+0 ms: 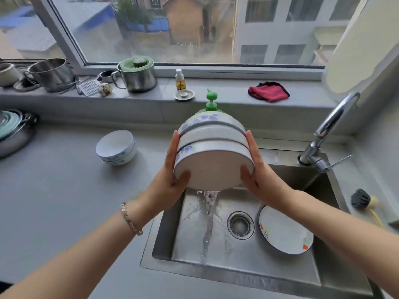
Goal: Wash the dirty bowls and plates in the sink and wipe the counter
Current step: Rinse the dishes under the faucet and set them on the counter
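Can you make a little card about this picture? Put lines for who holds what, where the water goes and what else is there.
hands: left hand and right hand hold the stack of bowls between them, thumbs over the front rim
stack: three nested bowls, tipped toward the person, above the sink
water: pours from the lowest rim into the sink
in sink: one plate, right of the drain
on counter: two more bowls, stacked, left of the sink
on sill: red cloth
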Demonstrator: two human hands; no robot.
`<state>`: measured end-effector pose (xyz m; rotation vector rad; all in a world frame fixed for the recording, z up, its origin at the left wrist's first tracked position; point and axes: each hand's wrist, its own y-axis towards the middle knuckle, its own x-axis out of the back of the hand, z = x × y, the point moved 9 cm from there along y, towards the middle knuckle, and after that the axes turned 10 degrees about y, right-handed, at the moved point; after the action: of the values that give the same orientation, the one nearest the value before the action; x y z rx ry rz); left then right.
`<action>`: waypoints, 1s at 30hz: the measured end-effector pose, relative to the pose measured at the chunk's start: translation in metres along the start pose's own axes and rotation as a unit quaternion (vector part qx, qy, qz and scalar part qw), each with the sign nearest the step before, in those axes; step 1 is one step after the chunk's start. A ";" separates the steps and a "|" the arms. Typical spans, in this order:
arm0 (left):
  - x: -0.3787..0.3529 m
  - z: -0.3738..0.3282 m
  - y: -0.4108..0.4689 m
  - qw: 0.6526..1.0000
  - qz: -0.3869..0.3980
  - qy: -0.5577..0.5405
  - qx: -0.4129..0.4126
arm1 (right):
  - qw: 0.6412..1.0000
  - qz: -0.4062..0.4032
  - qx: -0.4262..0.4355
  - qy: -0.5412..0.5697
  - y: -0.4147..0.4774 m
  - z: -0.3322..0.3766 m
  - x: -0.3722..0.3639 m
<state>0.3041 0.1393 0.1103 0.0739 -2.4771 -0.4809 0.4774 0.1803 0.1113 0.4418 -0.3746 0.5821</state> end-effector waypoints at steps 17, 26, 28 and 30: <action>-0.007 -0.014 0.016 0.997 0.016 0.025 -0.065 | 0.998 -0.038 0.044 -0.025 -0.007 0.006 0.016; -0.011 -0.018 0.017 0.997 0.021 0.034 -0.066 | 0.996 -0.045 0.066 -0.038 -0.012 0.010 0.019; -0.011 -0.018 0.016 0.997 0.018 0.039 -0.069 | 0.997 -0.039 0.054 -0.036 -0.013 0.008 0.018; -0.012 -0.019 0.015 0.996 0.020 0.039 -0.073 | 0.997 -0.043 0.048 -0.036 -0.014 0.005 0.019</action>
<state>0.3259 0.1496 0.1229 -0.0159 -2.3552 -0.6280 0.4995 0.1753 0.1200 0.5695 -0.3964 0.5021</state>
